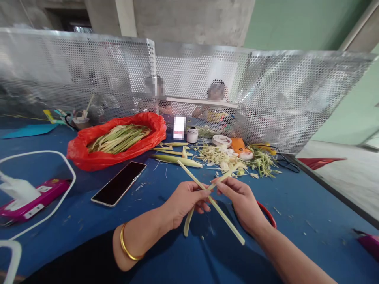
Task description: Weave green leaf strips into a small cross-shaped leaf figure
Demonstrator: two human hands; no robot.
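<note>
Two pale green leaf strips (226, 221) cross each other in an X above the blue table. My left hand (189, 201) pinches them near the crossing, thumb on top. My right hand (237, 197) is closed on the upper right part of one strip, fingertips close to the crossing. One strip's lower end hangs below my left hand. Beneath my right hand a red curved handle (268, 215) partly shows; the rest of that object is hidden. Past my hands lie a long green husk piece (177, 160) and a heap of pale shredded scraps (217, 156).
A red plastic bag (79, 154) full of leaf strips (118, 138) stands at the left. Nearer lie a phone (120, 184) and a magenta power strip (35, 201) with a white cable. Behind are a tape roll (222, 140), a white jar (192, 135) and a perforated metal screen (189, 71), with two people beyond.
</note>
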